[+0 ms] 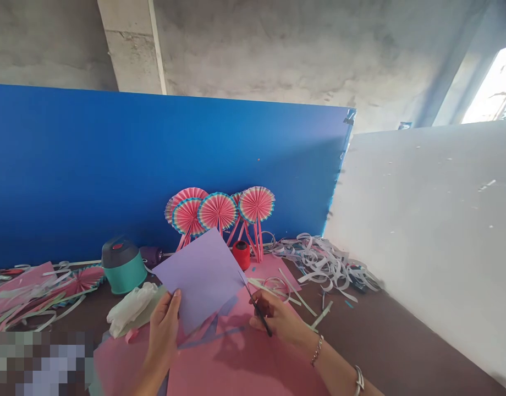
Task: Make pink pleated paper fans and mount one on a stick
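Observation:
My left hand point(165, 320) pinches the lower left edge of a lilac sheet of paper point(209, 275), thumb on top. The sheet is raised at a tilt above pink sheets point(240, 360). My right hand point(278, 319) is closed around a slim dark tool point(262, 319) with a narrow pointed end; its exact kind is unclear. The tool's tip lies at the right edge of the lilac sheet. A bracelet point(318, 350) and a bangle circle my right wrist and forearm.
Pleated pink paper fans point(218, 212) lean against the blue board point(113, 165). Nearby stand a red spool point(241, 255) and a teal-and-grey container point(123, 267). Crumpled white plastic point(131, 308) lies left. Curled paper strips point(319, 264) pile up by the white panel point(434, 231).

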Demonstrator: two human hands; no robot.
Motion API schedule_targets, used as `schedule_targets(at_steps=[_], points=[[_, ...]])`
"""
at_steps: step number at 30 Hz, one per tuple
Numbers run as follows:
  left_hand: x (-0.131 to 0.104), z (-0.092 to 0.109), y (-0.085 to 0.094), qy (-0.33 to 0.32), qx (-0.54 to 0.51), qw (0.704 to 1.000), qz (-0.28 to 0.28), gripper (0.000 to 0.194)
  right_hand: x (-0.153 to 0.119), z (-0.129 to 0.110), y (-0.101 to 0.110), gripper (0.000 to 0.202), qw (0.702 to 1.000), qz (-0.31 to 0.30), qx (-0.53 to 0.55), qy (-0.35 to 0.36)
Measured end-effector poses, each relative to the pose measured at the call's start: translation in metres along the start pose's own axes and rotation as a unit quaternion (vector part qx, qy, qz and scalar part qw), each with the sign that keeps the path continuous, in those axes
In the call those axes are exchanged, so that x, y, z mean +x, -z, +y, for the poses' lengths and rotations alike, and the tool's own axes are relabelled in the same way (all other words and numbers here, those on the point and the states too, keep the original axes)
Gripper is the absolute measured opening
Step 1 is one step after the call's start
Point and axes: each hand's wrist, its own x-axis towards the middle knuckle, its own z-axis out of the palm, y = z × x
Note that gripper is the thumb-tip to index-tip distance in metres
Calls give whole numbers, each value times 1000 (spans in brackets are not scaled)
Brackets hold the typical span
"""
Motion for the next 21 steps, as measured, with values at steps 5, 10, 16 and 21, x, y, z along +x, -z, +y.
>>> schedule_targets(at_steps=[5, 10, 16, 21], points=[[1, 0, 0, 22, -21, 1000, -10, 39, -2, -8, 0, 35, 1000, 3, -3, -8], [0, 2, -1, 18, -17, 1000, 2, 41, -2, -1, 2, 35, 1000, 2, -3, 7], [0, 1, -1, 32, -11, 999, 15, 44, 1, 7, 4, 37, 1000, -4, 12, 4], [-2, 4, -3, 26, -3, 999, 23, 45, 1, 3, 2, 36, 1000, 1, 18, -9]])
